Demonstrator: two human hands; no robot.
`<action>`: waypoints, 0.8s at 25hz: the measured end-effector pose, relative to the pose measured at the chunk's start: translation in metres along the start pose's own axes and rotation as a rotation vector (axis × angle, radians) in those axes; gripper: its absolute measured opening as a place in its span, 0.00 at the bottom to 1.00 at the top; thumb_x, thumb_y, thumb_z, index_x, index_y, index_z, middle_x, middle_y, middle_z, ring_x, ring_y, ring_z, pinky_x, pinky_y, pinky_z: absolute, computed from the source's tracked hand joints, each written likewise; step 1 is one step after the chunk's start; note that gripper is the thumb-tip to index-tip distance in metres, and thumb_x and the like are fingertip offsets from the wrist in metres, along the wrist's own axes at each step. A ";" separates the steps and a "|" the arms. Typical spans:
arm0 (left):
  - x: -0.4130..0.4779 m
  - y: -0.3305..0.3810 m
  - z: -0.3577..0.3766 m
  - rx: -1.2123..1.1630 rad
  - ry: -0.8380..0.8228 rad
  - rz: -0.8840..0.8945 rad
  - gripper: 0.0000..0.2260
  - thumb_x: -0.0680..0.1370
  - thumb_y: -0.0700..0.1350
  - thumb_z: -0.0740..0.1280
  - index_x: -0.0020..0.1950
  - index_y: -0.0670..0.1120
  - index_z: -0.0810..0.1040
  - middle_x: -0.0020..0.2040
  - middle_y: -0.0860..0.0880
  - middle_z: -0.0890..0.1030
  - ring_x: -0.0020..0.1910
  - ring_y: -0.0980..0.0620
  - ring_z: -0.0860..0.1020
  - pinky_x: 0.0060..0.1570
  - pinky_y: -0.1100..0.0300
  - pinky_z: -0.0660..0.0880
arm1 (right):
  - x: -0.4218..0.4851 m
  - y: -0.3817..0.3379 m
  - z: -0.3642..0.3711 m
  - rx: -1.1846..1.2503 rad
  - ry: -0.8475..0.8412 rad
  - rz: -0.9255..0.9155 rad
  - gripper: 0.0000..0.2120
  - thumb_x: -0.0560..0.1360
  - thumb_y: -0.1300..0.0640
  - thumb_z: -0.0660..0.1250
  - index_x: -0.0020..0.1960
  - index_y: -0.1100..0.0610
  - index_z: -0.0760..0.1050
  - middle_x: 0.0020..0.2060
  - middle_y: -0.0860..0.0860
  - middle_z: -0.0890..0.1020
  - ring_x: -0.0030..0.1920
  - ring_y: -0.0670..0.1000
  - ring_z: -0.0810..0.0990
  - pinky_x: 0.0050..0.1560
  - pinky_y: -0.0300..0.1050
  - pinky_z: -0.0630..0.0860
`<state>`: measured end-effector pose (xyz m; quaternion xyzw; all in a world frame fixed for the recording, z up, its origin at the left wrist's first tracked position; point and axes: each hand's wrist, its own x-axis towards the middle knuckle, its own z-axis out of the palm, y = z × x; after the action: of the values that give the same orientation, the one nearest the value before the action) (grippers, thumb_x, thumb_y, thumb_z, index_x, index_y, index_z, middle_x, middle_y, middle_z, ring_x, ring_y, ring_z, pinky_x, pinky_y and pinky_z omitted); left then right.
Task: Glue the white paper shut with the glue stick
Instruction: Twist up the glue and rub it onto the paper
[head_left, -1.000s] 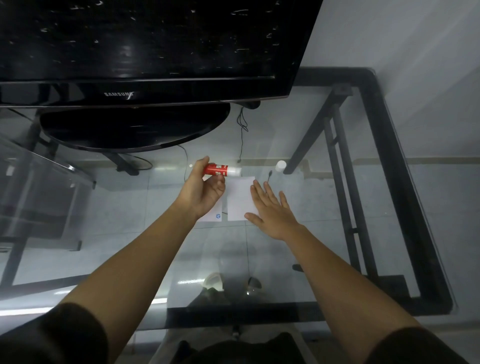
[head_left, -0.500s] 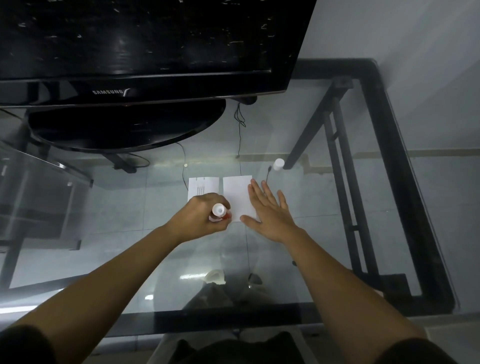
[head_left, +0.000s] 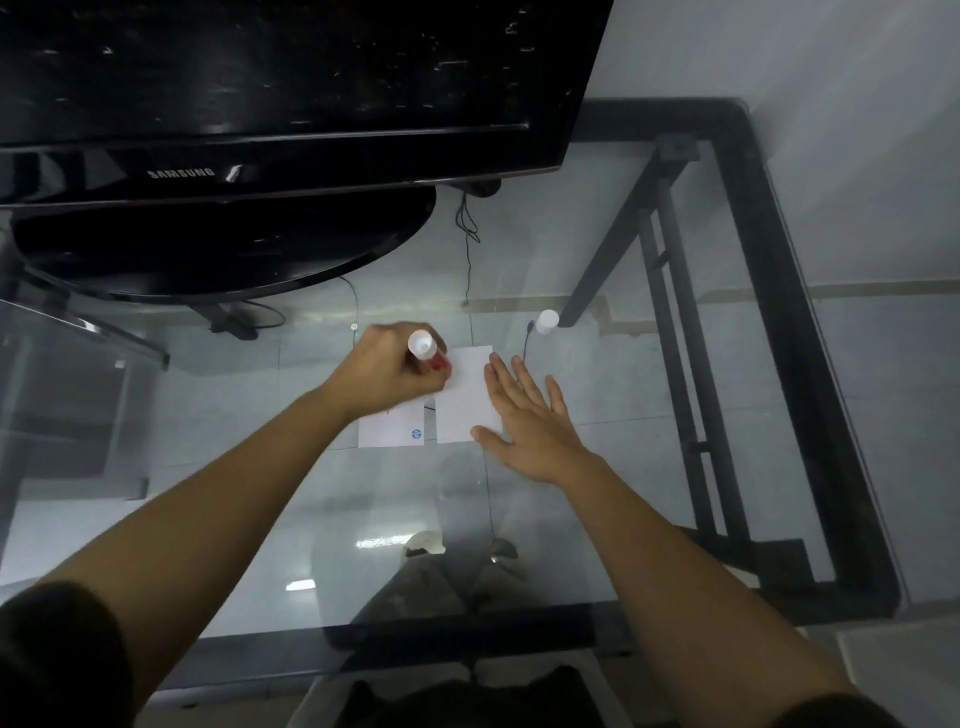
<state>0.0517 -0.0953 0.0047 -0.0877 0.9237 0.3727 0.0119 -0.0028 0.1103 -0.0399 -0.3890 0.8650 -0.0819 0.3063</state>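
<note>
The left hand (head_left: 387, 371) grips the glue stick (head_left: 428, 352) upright over the paper (head_left: 465, 395); the right hand (head_left: 524, 415) (fingers open) lies flat beside it.

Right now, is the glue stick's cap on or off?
Off. The white cap stands alone on the glass table, away from the glue stick.
</note>
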 end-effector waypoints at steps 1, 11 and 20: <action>-0.012 0.003 0.006 -0.027 -0.040 0.027 0.08 0.69 0.43 0.74 0.44 0.43 0.80 0.40 0.49 0.83 0.37 0.55 0.79 0.38 0.75 0.72 | 0.000 0.000 -0.002 0.002 -0.013 0.002 0.34 0.79 0.43 0.50 0.74 0.52 0.34 0.75 0.45 0.35 0.74 0.47 0.32 0.73 0.55 0.34; 0.016 0.005 0.003 0.036 -0.041 0.013 0.08 0.69 0.42 0.73 0.44 0.42 0.78 0.40 0.47 0.82 0.37 0.51 0.78 0.36 0.69 0.73 | -0.001 0.000 -0.003 0.001 0.001 0.000 0.34 0.79 0.46 0.53 0.74 0.51 0.35 0.75 0.46 0.36 0.74 0.47 0.32 0.70 0.53 0.32; -0.028 0.010 0.024 -0.043 -0.118 0.062 0.09 0.67 0.42 0.75 0.43 0.41 0.79 0.40 0.46 0.82 0.36 0.54 0.78 0.38 0.67 0.75 | -0.001 0.000 -0.002 0.031 0.017 0.005 0.35 0.78 0.45 0.54 0.75 0.51 0.36 0.75 0.45 0.36 0.74 0.47 0.33 0.70 0.52 0.31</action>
<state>0.0762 -0.0672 -0.0031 -0.0372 0.9155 0.3971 0.0527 -0.0034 0.1107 -0.0379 -0.3811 0.8671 -0.0980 0.3053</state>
